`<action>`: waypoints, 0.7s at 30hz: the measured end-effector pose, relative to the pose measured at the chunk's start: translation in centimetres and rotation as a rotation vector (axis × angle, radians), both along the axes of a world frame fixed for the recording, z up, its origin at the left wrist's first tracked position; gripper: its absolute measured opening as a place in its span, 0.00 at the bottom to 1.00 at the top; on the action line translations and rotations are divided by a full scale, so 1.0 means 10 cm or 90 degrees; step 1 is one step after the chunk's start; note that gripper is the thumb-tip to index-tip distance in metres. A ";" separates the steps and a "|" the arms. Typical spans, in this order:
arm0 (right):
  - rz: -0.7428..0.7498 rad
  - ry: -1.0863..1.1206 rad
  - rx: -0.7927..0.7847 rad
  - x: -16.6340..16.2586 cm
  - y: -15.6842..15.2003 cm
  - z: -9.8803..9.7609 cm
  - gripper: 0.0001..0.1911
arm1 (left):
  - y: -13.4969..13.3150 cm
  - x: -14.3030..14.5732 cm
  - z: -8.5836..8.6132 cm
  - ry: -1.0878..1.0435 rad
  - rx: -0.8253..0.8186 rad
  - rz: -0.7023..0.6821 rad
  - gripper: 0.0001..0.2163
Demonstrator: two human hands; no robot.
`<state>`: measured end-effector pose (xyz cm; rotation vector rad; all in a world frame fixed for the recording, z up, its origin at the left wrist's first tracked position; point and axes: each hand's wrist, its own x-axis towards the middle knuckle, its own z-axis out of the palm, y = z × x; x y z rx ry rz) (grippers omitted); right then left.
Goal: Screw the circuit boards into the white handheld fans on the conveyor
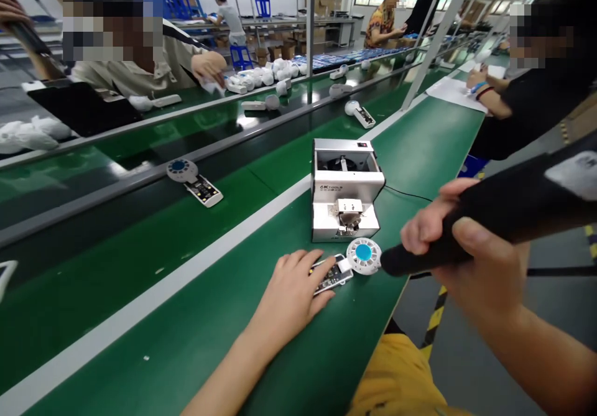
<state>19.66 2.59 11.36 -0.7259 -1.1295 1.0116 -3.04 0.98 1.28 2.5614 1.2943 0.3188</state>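
Observation:
My left hand (pixel 291 291) lies flat on the green bench, its fingers pressing down the handle of a small white device (pixel 347 263) with an open circuit board and a round head with a blue centre. My right hand (pixel 466 248) is wrapped round a black electric screwdriver (pixel 504 214). The screwdriver's tip points left, close to the device's round head. A white screw feeder box (pixel 345 189) stands just behind the device.
A conveyor belt (pixel 140 217) runs across the left and carries another opened device (pixel 193 181). Other people work across the belt and at the right, with several white devices (pixel 265 77) near them. The bench edge drops to the floor at the right.

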 end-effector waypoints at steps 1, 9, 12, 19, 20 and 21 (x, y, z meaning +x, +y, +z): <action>-0.036 0.004 0.020 -0.04 0.06 0.06 0.13 | -0.01 -0.04 -0.02 -0.009 -0.014 0.014 0.23; -0.120 0.017 0.123 -0.33 0.37 0.11 0.13 | -0.09 -0.08 -0.21 -0.089 -0.015 -0.004 0.15; -0.130 -0.010 0.156 -0.37 0.46 0.09 0.13 | -0.05 0.04 -0.22 -0.108 -0.009 -0.025 0.15; -0.132 -0.019 0.163 -0.46 0.62 -0.01 0.10 | 0.00 0.11 -0.25 -0.147 -0.020 -0.030 0.16; -0.128 -0.024 0.158 -0.47 0.63 -0.02 0.09 | 0.00 0.10 -0.25 -0.149 -0.021 -0.029 0.16; -0.126 -0.027 0.154 -0.47 0.62 -0.03 0.09 | -0.01 0.10 -0.26 -0.153 -0.021 -0.028 0.16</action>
